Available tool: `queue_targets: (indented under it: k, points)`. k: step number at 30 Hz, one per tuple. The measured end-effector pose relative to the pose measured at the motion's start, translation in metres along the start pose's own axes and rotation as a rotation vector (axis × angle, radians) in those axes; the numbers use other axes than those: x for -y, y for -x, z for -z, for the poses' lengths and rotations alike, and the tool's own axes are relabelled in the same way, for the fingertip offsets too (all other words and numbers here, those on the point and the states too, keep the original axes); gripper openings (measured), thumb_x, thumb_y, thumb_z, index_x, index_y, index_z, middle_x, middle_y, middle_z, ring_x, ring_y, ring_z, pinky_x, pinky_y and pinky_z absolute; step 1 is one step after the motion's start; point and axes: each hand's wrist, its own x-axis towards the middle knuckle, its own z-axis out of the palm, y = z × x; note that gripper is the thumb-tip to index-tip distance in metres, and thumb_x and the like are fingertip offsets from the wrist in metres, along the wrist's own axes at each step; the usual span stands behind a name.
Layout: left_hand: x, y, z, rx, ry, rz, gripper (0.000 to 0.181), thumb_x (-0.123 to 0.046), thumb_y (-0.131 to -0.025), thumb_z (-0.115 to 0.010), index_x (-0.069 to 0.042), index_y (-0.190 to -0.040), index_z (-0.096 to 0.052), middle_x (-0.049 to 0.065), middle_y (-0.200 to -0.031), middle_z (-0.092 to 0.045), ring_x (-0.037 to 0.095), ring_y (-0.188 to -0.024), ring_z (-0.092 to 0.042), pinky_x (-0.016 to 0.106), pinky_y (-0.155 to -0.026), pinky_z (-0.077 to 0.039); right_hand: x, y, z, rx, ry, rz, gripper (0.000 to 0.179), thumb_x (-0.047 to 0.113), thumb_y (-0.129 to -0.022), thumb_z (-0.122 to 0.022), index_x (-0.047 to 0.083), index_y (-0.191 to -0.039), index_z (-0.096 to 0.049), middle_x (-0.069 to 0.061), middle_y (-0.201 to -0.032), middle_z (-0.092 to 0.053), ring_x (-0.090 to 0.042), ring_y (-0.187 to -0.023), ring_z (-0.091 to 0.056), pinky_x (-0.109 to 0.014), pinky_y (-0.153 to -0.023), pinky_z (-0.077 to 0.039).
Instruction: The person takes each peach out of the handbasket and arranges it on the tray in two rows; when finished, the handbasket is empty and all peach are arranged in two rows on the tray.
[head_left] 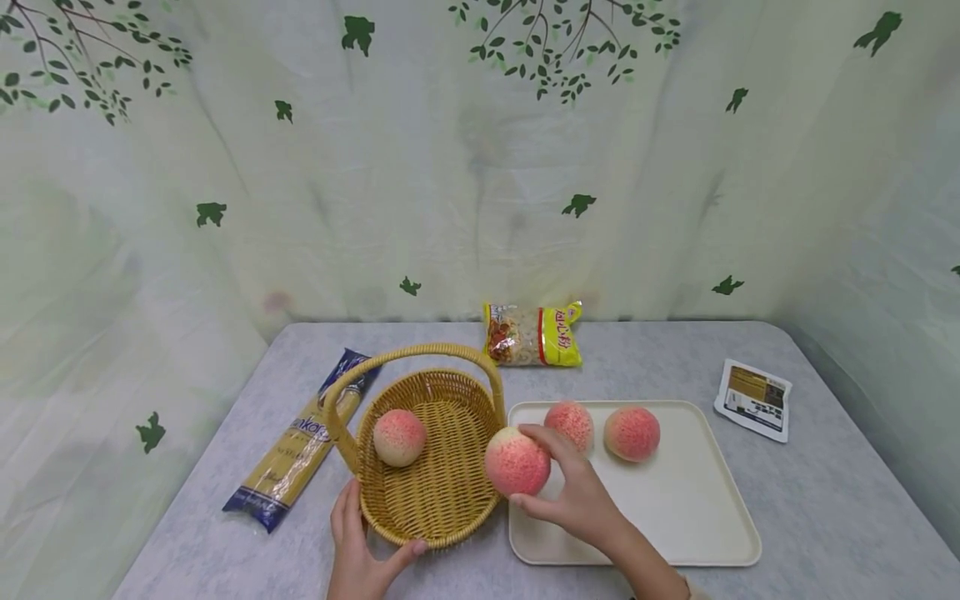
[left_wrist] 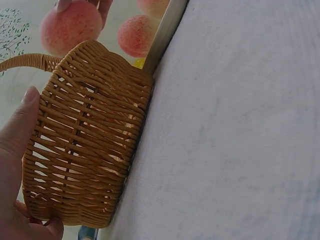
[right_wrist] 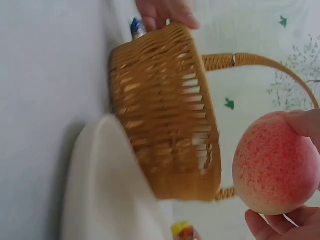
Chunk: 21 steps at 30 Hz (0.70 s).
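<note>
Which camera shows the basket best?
The head view: it looks into the basket, showing its arched handle and the peach inside. The left wrist view shows the woven outside up close, with part of the handle. The right wrist view shows the outside too, slightly blurred.

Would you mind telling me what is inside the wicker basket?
In the head view, one peach lies inside the wicker basket, toward the left. The patch beneath it is covered, and a second peach held by the right hand hides part of the rim.
</note>
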Motion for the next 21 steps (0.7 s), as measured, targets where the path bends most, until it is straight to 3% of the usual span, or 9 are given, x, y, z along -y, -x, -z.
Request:
queue_targets:
  k: [4, 8, 11, 17, 21]
  points:
    - [0.0, 0.0, -0.001, -0.018, -0.015, -0.027, 0.119, -0.032, -0.066, -0.08, -0.003, -0.143, 0.005, 0.025, -0.138, 0.003, 0.045, -0.126, -0.011, 0.055, -0.099, -0.023, -0.01, 0.02, 0.018, -0.05, 0.073, -0.028, 0.074, 0.023, -0.065, -0.081, 0.013, -0.129, -0.046, 0.002, -0.126, -0.048, -0.016, -0.111, -0.047, -0.031, -0.086, -0.045]
    - [-0.001, 0.0, -0.001, -0.013, -0.02, -0.014, 0.119, -0.033, -0.066, -0.08, -0.003, -0.143, 0.005, 0.024, -0.138, 0.003, 0.045, -0.126, -0.011, 0.055, -0.099, -0.023, -0.018, 0.038, 0.029, -0.066, 0.13, -0.074, 0.075, 0.021, -0.063, -0.083, 0.012, -0.128, -0.048, 0.003, -0.125, -0.049, -0.016, -0.111, -0.047, -0.031, -0.086, -0.046]
    - [-0.001, 0.0, 0.0, 0.005, -0.009, 0.007, 0.119, -0.034, -0.066, -0.079, -0.003, -0.143, 0.006, 0.024, -0.139, 0.005, 0.044, -0.127, -0.01, 0.054, -0.1, -0.021, -0.024, 0.05, 0.032, -0.06, 0.195, -0.118, 0.076, 0.022, -0.06, -0.084, 0.012, -0.127, -0.049, 0.005, -0.123, -0.05, -0.015, -0.112, -0.046, -0.035, -0.087, -0.045]
    - [0.001, 0.0, 0.0, 0.001, 0.017, -0.038, 0.118, -0.028, -0.065, -0.081, -0.003, -0.143, 0.005, 0.023, -0.14, 0.005, 0.042, -0.128, -0.009, 0.054, -0.1, -0.021, -0.032, 0.064, 0.033, -0.031, 0.24, -0.229, 0.074, 0.026, -0.059, -0.085, 0.017, -0.125, -0.051, 0.009, -0.121, -0.05, -0.013, -0.111, -0.046, -0.042, -0.087, -0.044]
    - [0.003, 0.0, 0.0, -0.003, 0.023, -0.047, 0.118, -0.027, -0.065, -0.081, -0.002, -0.143, 0.005, 0.023, -0.139, 0.005, 0.042, -0.127, -0.01, 0.054, -0.1, -0.021, -0.034, 0.066, 0.032, -0.022, 0.237, -0.235, 0.073, 0.027, -0.06, -0.084, 0.019, -0.125, -0.051, 0.01, -0.122, -0.049, -0.012, -0.111, -0.044, -0.038, -0.089, -0.042]
